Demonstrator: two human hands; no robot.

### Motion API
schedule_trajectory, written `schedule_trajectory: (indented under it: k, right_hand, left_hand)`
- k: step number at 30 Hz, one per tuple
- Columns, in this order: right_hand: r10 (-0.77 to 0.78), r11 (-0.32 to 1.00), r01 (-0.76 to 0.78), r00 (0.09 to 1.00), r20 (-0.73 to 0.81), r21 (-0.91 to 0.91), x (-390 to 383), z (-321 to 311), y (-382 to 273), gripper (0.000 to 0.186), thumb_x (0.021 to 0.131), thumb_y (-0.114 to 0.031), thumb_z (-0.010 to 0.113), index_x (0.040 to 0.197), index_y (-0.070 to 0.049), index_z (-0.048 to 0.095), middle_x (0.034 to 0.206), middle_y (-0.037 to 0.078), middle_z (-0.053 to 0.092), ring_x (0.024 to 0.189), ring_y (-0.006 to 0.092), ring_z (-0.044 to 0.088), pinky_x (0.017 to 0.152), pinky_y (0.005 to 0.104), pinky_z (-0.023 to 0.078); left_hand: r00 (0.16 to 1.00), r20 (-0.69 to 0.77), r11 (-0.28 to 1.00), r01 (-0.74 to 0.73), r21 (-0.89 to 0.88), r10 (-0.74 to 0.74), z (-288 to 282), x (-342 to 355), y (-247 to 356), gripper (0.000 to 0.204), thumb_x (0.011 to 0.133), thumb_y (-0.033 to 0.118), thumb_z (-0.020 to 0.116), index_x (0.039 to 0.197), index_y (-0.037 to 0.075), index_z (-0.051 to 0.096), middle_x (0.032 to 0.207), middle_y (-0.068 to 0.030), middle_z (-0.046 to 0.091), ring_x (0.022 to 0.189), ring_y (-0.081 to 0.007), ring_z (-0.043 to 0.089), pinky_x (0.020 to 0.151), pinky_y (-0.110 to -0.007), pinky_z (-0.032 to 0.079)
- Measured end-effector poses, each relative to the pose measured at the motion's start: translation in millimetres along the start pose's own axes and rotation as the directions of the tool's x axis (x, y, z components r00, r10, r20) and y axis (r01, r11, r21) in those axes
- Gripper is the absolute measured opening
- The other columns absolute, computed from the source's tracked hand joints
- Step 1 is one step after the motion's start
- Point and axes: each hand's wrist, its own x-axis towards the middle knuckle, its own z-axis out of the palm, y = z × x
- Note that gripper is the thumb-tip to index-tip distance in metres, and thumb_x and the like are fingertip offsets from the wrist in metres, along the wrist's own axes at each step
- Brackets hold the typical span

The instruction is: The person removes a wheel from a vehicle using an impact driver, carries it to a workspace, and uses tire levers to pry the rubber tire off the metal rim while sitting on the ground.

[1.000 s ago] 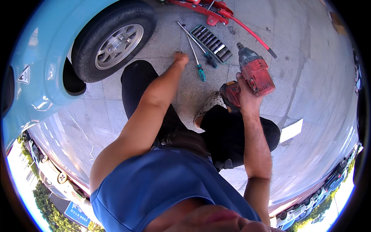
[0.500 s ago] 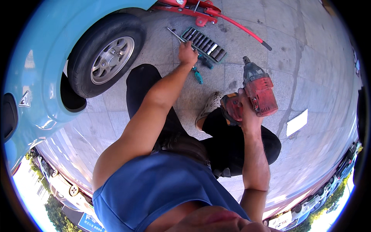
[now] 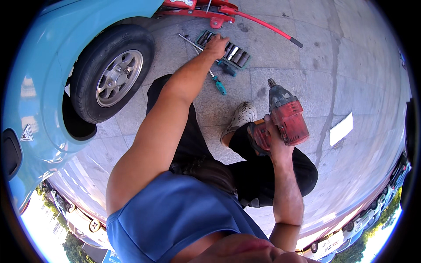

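Note:
My right hand (image 3: 277,139) is closed around the grip of a worn red and black cordless impact wrench (image 3: 288,116). Its bare square drive points away from me, and the battery sits beside my right knee. Ahead on the ground lies a green tray of sockets (image 3: 237,56), dark ones in a row with a shiny one among them. My left hand (image 3: 215,46) is over the middle of that row, fingers bent down onto the sockets; what they pinch, if anything, is hidden. Beside the tray are a metal bar (image 3: 187,40) and a teal-handled screwdriver (image 3: 219,86).
A light blue car (image 3: 46,83) with a silver-rimmed wheel (image 3: 119,78) stands close on the left. Beyond the tray is a red floor jack (image 3: 215,13), its long handle reaching right. A white sheet (image 3: 341,129) lies on the paving at right.
My left hand has moved from the metal bar at the tray's near edge onto the sockets. The wrench stays in my right hand, slightly lower in view.

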Motion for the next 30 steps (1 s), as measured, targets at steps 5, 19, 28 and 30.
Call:
schedule_trajectory:
  k: [5,19,28,30]
  right_hand:
    - [-0.064,0.998,0.064,0.998,0.021,-0.018,-3.7,3.3,-13.4,0.022,0.087,-0.014,0.080,0.102,-0.003,0.069,0.092,0.006,0.072,0.085,0.0159,0.067,0.077,0.0332,0.053]
    - [-0.130,0.991,0.130,0.940,0.314,0.020,18.9,50.5,-44.4,0.016,0.090,-0.007,0.073,0.103,-0.004,0.064,0.077,-0.001,0.059,0.059,0.0073,0.051,0.052,0.0248,0.041]
    - [-0.279,0.870,0.492,0.524,0.805,-0.019,43.5,131.8,-77.9,0.037,0.079,-0.006,0.083,0.113,-0.002,0.068,0.104,0.006,0.071,0.095,0.0144,0.067,0.085,0.0322,0.054]
    - [-0.242,0.872,0.489,0.495,0.834,-0.037,39.2,143.9,-86.1,0.040,0.078,-0.007,0.084,0.114,-0.002,0.067,0.103,0.006,0.072,0.094,0.0145,0.067,0.084,0.0322,0.054]
  left_hand:
    - [0.997,0.017,0.994,-0.078,0.072,0.077,5.1,-1.0,3.3,0.066,0.081,0.017,0.077,0.142,0.026,0.053,0.140,-0.0162,0.043,0.129,-0.0397,0.048,0.103,-0.048,0.050]
    - [0.983,-0.170,-0.093,-0.177,-0.980,-0.073,-140.3,-221.2,31.5,0.031,0.093,0.007,0.064,0.123,0.006,0.056,0.103,-0.0069,0.065,0.086,-0.0161,0.063,0.073,-0.032,0.051]
    - [0.932,-0.360,0.732,-0.276,-0.623,0.046,-189.6,-363.2,-23.6,0.034,0.084,0.022,0.067,0.113,0.003,0.066,0.089,-0.0171,0.070,0.083,-0.0330,0.069,0.076,-0.042,0.052]
    - [0.926,-0.375,0.799,-0.264,-0.540,0.052,-186.8,-375.6,-33.5,0.035,0.082,0.026,0.068,0.109,0.003,0.068,0.083,-0.0182,0.069,0.080,-0.0374,0.068,0.074,-0.046,0.053]
